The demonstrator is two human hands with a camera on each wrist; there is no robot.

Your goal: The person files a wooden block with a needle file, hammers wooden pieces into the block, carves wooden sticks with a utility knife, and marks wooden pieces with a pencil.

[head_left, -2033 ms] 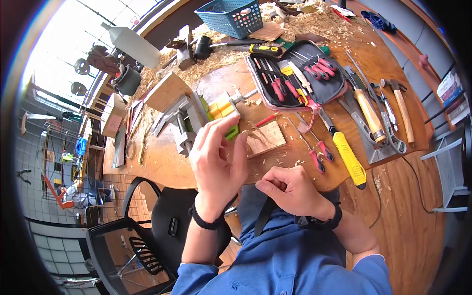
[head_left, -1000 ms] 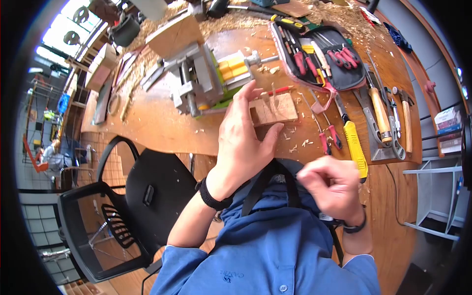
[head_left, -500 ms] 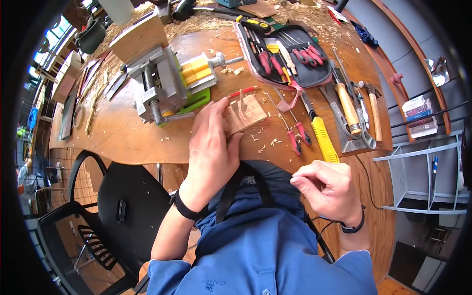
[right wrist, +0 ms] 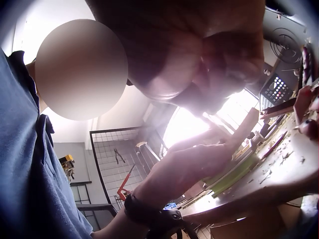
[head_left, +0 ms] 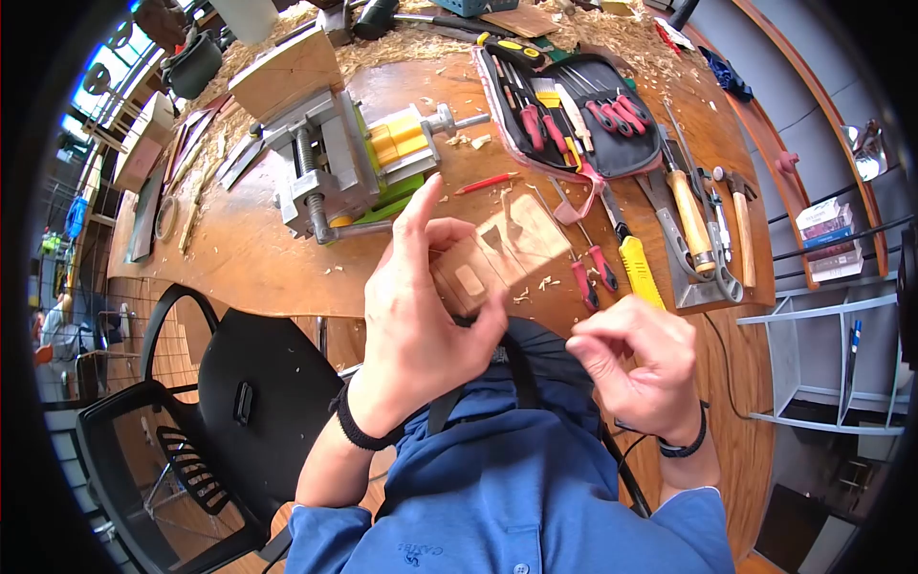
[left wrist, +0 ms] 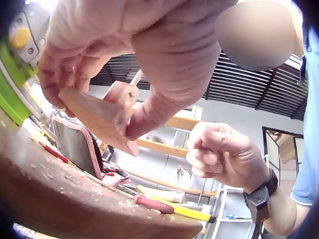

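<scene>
My left hand [head_left: 421, 316] holds a small notched wooden board [head_left: 535, 237] by its edges, with the thumb on the near edge and the fingers on the far one. Dark cut recesses and a thin upright sliver show on its upper face. In the left wrist view the board [left wrist: 97, 119] is tilted above the table, and a small wooden block stands up from it near the thumb. Off to the right, in front of the body, is my right hand [head_left: 641, 359], its fingers curled and thumb against the index finger, with nothing visible in it.
A metal vise [head_left: 325, 177] clamps an upright board at the left. Behind lies an open tool case [head_left: 622, 153]. Red-handled tools [head_left: 585, 287], a yellow-handled saw [head_left: 639, 273], a hammer [head_left: 743, 225] and a red pencil [head_left: 485, 183] lie about among shavings. A black chair [head_left: 249, 383] stands left.
My left hand reached the wooden board on the table, took hold of it and lifted and tilted it toward the body. My right hand moved right, away from the left, and stays curled.
</scene>
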